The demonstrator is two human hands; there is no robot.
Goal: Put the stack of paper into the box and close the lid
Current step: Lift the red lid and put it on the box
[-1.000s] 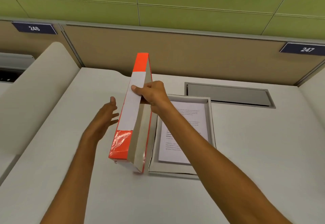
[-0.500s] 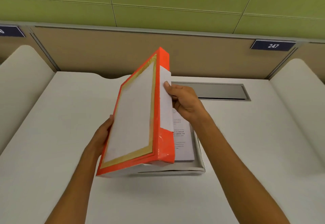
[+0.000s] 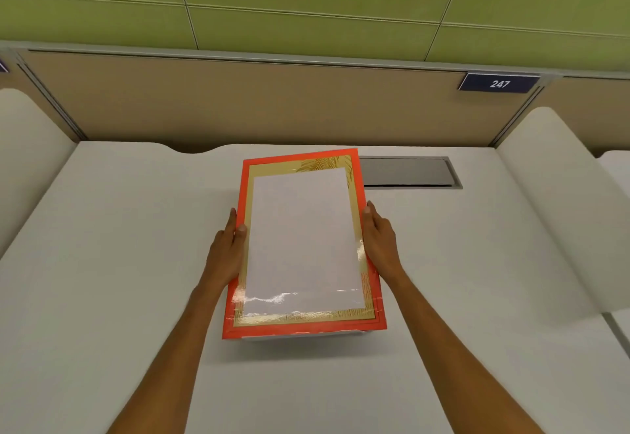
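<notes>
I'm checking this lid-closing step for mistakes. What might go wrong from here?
The orange lid looks slightly askew over the box, whose pale edge shows only at the near side; pressed down like that, it may jam rather than seat. The left hand and right hand grip the long edges, so fingers could get pinched.

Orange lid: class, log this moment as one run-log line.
orange lid: flat over box, not fully seated | left hand: on left edge | right hand: on right edge | paper: hidden

Readable: white "247" on a dark blue number plate [image 3: 499, 83], fixed to the top rail of the tan partition [image 3: 272, 106] behind the desk [image 3: 102, 263].
</notes>
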